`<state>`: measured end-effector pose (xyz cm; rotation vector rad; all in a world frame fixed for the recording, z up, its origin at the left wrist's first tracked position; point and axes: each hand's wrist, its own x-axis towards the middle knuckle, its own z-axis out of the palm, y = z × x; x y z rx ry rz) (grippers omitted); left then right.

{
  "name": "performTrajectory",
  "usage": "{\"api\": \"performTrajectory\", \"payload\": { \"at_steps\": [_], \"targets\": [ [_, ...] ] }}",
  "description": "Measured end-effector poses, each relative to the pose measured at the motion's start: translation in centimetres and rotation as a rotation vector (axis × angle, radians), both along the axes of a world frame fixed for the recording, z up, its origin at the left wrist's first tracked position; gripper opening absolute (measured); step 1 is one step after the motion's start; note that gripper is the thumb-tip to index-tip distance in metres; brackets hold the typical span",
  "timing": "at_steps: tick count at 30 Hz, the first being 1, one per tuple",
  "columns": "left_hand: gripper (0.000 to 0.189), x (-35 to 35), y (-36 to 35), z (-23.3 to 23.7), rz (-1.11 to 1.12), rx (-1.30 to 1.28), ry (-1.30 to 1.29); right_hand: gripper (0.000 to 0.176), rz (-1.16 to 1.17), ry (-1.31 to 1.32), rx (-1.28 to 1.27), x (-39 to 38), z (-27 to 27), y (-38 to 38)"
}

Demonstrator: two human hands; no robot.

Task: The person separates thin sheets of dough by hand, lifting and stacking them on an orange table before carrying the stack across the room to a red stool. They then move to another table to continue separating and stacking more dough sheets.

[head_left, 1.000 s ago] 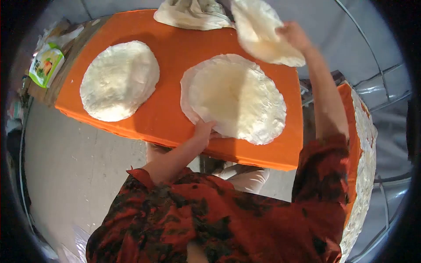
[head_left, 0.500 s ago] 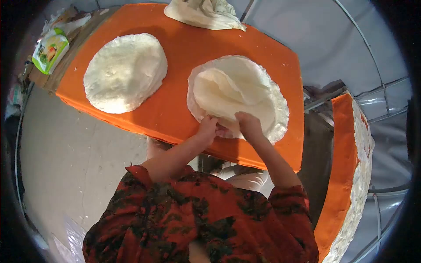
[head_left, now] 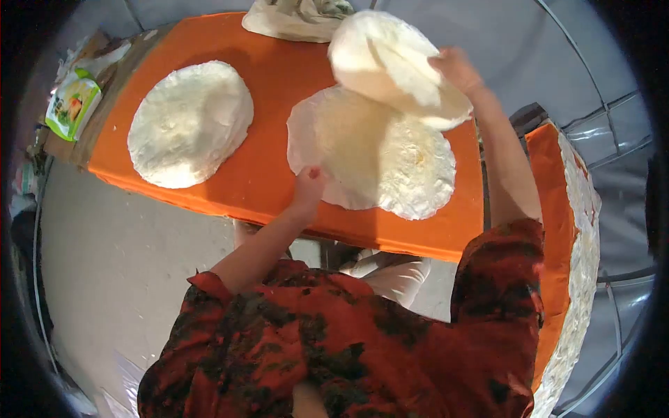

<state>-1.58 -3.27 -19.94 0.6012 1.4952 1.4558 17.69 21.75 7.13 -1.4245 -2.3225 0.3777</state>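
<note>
My right hand point(head_left: 456, 70) is closed on the edge of a thin, round, off-white flatbread point(head_left: 390, 66), lifted and partly folded above the far side of the table. Below it lies a right-hand pile of similar thin flatbreads point(head_left: 348, 150), its layers overlapping unevenly, with a bumpy surface on the right. At the pile's near left edge sits my left hand point(head_left: 309, 187), fingers curled; whether they pinch a sheet is hidden. A second round pile of flatbreads point(head_left: 191, 125) rests on the left of the orange cloth point(head_left: 268, 167), apart from both hands.
A crumpled pale cloth point(head_left: 296, 19) lies at the table's far edge. On the left, a green-and-white packet point(head_left: 72, 106) rests on a wooden board. To my right stands another orange cloth point(head_left: 554, 230) with a long white layered stack point(head_left: 582, 244) along it. A grey sheet wall closes the back.
My right hand has lifted a flatbread off the right-hand pile and carried it away from me and rightward. My left hand has shifted a little left along the pile's near edge.
</note>
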Motion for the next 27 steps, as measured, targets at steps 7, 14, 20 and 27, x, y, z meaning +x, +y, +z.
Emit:
{"api": "performTrajectory", "payload": {
  "at_steps": [7, 14, 20, 27],
  "targets": [
    [0.035, 0.3, 1.7, 0.2, 0.033, -0.005, 0.058, 0.026, 0.072, -0.465, 0.278, -0.4, -14.2, -8.5],
    [0.041, -6.1, 4.0, -2.2, 0.249, -0.156, 0.777, 0.023, 0.149, -0.243, 0.153, 1.9, -23.8, -9.0],
    [0.015, -9.3, 4.3, -1.2, -0.092, -0.171, 0.265, 0.013, 0.087, -0.11, 0.211, -1.2, -11.8, -8.1],
    [0.021, -8.7, 2.7, -1.3, 0.109, -0.101, 0.935, 0.015, 0.084, -0.128, 0.035, -5.0, -19.6, -13.8]
  ]
}}
